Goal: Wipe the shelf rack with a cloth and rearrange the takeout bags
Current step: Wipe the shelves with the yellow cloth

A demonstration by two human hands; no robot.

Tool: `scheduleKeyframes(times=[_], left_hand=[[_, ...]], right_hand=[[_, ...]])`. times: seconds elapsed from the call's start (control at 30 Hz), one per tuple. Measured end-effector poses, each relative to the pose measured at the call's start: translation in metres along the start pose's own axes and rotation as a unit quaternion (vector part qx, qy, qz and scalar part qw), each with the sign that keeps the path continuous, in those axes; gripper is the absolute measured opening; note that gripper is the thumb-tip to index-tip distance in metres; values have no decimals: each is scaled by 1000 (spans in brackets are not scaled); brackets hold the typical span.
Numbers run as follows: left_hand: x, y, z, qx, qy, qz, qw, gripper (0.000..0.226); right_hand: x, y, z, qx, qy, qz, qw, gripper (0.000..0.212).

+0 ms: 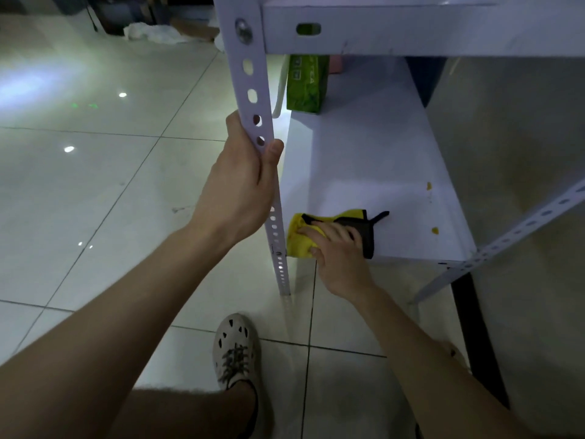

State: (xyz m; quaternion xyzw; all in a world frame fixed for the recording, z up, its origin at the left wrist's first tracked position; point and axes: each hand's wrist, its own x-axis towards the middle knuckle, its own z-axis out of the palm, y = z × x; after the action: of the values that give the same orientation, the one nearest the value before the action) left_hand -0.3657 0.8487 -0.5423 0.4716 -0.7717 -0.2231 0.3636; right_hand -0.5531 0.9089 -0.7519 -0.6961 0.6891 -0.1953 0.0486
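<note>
A white metal shelf rack stands in front of me, with its low shelf board [373, 160] bare in the middle. My left hand [243, 182] grips the rack's perforated front left post [253, 90], thumb wrapped round its edge. My right hand [338, 248] presses a yellow and black cloth [300, 239] flat on the front left corner of the low shelf, fingers spread over it. A green takeout bag [305, 83] stands at the back left of that shelf, partly hidden by the upper shelf [411, 30].
Two small yellow spots [435, 230] mark the right side of the low shelf. A slanted perforated post [506, 239] crosses at the right. A pale wall lies to the right. My shoe [235, 350] is on the tiled floor. White crumpled material [155, 33] and dark items lie far back.
</note>
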Motion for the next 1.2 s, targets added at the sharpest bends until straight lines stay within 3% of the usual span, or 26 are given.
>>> scheduleKeyframes(times=[0.13,0.3,0.4,0.57,0.67,0.83,0.9,1.1,1.2], left_hand=[[0,-2,2,0,0,-1,1000,41],[3,-6,1,10,4,18,1000,43],[2,-8,3,17,13,34,999,45],[4,-9,3,22,10,38,999,50],[1,-8,1,29,1,28,999,48],[1,-3,0,32,-4,12,999,43],[2,-3,-2,30,-8,12,999,45],[2,0,-1,23,-6,1,1000,44],[0,0,3,33,7,-1,999,47]], right_hand=[[57,9,4,-4,-35,33,999,56],[200,26,19,-9,-76,84,994,49],[234,31,32,-24,-78,87,993,50],[170,8,30,-17,-62,68,996,53],[82,-15,28,-30,7,14,999,61],[47,-2,13,-17,-22,5,1000,54],[38,23,-1,-10,-45,37,998,52],[-20,170,-64,-31,-28,246,968,55],[-12,161,-67,-32,-22,317,948,59]])
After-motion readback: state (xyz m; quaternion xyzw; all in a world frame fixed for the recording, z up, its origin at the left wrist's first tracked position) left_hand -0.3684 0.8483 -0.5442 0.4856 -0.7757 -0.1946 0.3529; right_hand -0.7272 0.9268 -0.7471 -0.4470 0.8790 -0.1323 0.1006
